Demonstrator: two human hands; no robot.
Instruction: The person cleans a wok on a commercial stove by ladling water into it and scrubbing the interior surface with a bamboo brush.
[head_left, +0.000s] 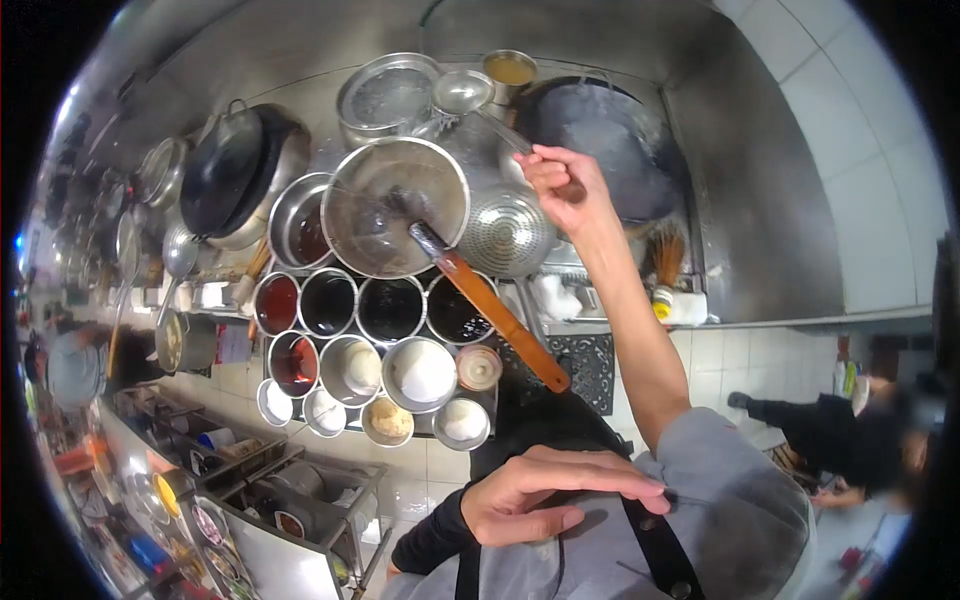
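Observation:
My right hand (568,187) is wrapped round the handle of a metal ladle (462,92). The ladle's bowl is held over the back of the stove, close to a round pot of liquid (385,95) and a small container of yellowish liquid (510,67). Just right of that hand is a large dark wok (610,150) with a hazy, steamy inside. My left hand (560,492) is in front of my chest, fingers stretched out and holding nothing. Between them, a long wooden handle (505,325) slants from a wide round metal vessel (365,225).
A perforated metal strainer (505,232) lies beside the wide vessel. Several metal tins of dark sauces (390,308) and pale seasonings (420,375) line the front. A brush (667,260) and a yellow-capped bottle (683,308) stand right. Another person (830,440) is at far right.

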